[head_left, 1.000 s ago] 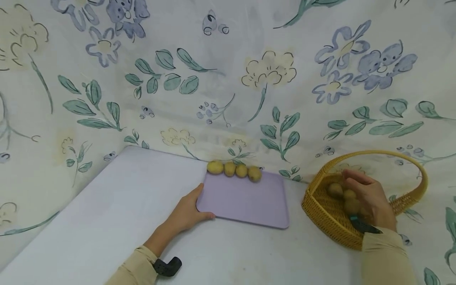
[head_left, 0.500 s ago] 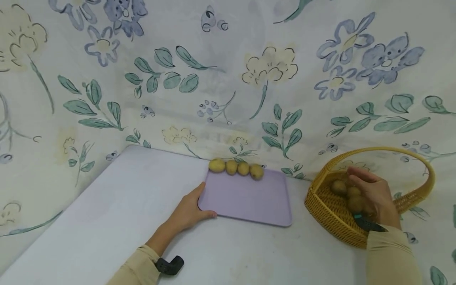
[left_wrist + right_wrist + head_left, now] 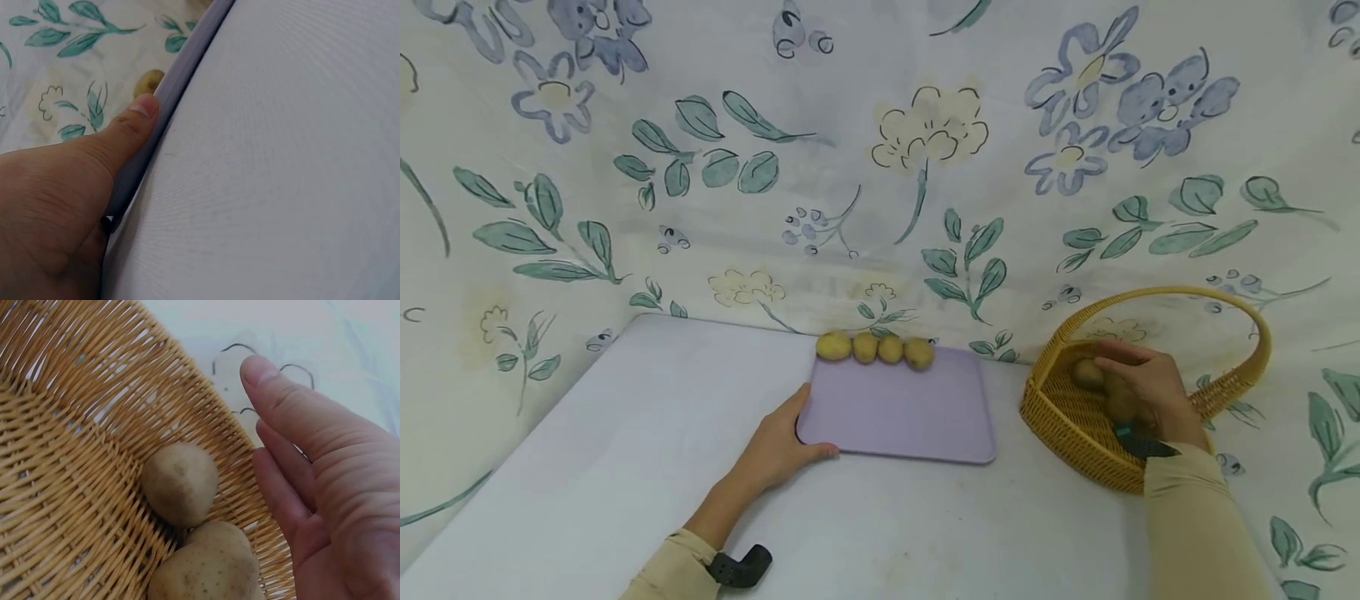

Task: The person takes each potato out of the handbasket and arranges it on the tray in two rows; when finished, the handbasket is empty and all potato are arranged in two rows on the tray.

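My left hand holds the near left corner of a lilac tray, its thumb along the front edge and its fingers along the left side. In the left wrist view, the thumb lies against the tray's rim; the other fingers are mostly hidden. Several potatoes line the tray's back edge. On the right, my right hand reaches into a wicker basket. The right wrist view shows its loosely bent fingers holding nothing, beside a round potato and another potato lying against the basket wall.
The basket's tall arched handle rises around the right wrist. A white table carries tray and basket. Behind it hangs a flower-printed cloth, close to the back edges of tray and basket.
My right hand has lowered slightly toward the potatoes in the basket, its fingertips now by the back one. The left hand stays on the tray corner. The head view has shifted.
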Motion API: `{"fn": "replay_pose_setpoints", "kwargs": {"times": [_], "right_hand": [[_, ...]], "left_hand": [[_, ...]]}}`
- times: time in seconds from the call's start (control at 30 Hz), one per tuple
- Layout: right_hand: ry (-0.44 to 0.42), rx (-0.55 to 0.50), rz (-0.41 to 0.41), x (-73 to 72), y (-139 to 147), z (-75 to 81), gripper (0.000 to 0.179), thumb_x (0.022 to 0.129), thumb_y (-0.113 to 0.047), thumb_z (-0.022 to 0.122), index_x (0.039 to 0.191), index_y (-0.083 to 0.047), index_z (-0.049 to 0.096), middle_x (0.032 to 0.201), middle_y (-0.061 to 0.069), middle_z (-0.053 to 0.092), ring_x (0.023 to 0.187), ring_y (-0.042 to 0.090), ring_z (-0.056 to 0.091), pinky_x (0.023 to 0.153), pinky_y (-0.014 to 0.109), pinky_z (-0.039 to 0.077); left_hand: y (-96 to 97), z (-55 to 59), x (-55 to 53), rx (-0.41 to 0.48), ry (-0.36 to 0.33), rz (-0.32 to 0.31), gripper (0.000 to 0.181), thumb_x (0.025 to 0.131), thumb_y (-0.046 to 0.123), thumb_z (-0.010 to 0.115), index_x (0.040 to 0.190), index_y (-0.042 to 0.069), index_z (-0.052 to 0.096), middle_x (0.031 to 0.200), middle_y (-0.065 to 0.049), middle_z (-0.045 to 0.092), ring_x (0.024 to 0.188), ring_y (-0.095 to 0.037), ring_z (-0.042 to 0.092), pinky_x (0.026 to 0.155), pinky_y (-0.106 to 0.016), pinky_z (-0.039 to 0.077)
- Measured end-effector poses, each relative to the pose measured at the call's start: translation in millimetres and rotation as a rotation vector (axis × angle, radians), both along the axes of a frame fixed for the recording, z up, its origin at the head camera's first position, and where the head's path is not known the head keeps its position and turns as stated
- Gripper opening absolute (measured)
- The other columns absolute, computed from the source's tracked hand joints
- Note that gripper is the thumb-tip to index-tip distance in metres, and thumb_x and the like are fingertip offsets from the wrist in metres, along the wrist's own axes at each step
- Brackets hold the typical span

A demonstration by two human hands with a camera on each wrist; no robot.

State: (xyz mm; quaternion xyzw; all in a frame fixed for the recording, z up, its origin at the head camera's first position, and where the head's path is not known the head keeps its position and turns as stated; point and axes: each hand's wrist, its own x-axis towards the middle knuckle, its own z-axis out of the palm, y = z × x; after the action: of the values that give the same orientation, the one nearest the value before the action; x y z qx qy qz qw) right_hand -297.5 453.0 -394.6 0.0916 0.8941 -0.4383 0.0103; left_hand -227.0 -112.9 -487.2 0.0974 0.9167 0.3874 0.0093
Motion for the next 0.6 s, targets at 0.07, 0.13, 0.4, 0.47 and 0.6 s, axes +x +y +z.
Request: {"fn": "replay_pose_setpoints", "kwargs": {"times": [0.07,0.13,0.4,0.47,0.6], "right_hand": [[-0.010,0.018,0.010,-1.3,-1.1,-0.6,0.079,0.088,-0.061,0.070,0.151,-0.017,0.052,0.124,-0.029,0.064,0.149,0.028,0.037,0.122,0.051,0.036],[-0.012,0.061,0.029,-2.5,-1.5,-1.4,0.079,0.089,-0.062,0.069,0.150,-0.015,0.053,0.139,-0.014,0.063,0.148,0.032,0.037,0.121,0.053,0.036],[-0.024,0.134,0.060,-8.3,-3.1,-12.3,0.084,0.086,-0.064,0.071,0.149,-0.011,0.054,0.161,0.016,0.042,0.150,0.040,0.033,0.121,0.060,0.034],[-0.004,0.154,0.067,-10.0,-3.4,-13.9,0.084,0.086,-0.063,0.072,0.147,-0.009,0.055,0.158,0.018,0.045,0.149,0.041,0.035,0.120,0.060,0.035],[0.004,0.192,0.052,-9.5,-3.4,-11.9,0.083,0.085,-0.064,0.073,0.145,-0.008,0.058,0.155,0.020,0.048,0.145,0.044,0.039,0.117,0.062,0.038]], "left_hand": [[0.0,-2.0,0.0,0.007,0.009,-0.002,0.123,0.075,0.051,0.088,0.161,-0.003,0.018,0.167,-0.023,0.025,0.153,-0.040,0.029,0.125,-0.054,0.031],[0.0,-3.6,-1.0,0.004,0.020,-0.004,0.123,0.075,0.052,0.087,0.161,-0.003,0.018,0.167,-0.023,0.026,0.153,-0.040,0.030,0.125,-0.054,0.032],[-1.3,-4.3,-0.8,-0.021,0.009,0.000,0.124,0.075,0.054,0.086,0.161,-0.003,0.018,0.167,-0.023,0.025,0.153,-0.040,0.029,0.125,-0.053,0.031],[-1.4,-3.2,-0.7,-0.024,0.009,0.000,0.123,0.076,0.053,0.086,0.161,-0.003,0.018,0.167,-0.023,0.025,0.153,-0.039,0.029,0.125,-0.053,0.031],[-0.1,-1.3,-1.3,-0.013,0.015,-0.006,0.122,0.076,0.052,0.087,0.161,-0.003,0.018,0.167,-0.023,0.025,0.154,-0.040,0.029,0.125,-0.053,0.031]]}}
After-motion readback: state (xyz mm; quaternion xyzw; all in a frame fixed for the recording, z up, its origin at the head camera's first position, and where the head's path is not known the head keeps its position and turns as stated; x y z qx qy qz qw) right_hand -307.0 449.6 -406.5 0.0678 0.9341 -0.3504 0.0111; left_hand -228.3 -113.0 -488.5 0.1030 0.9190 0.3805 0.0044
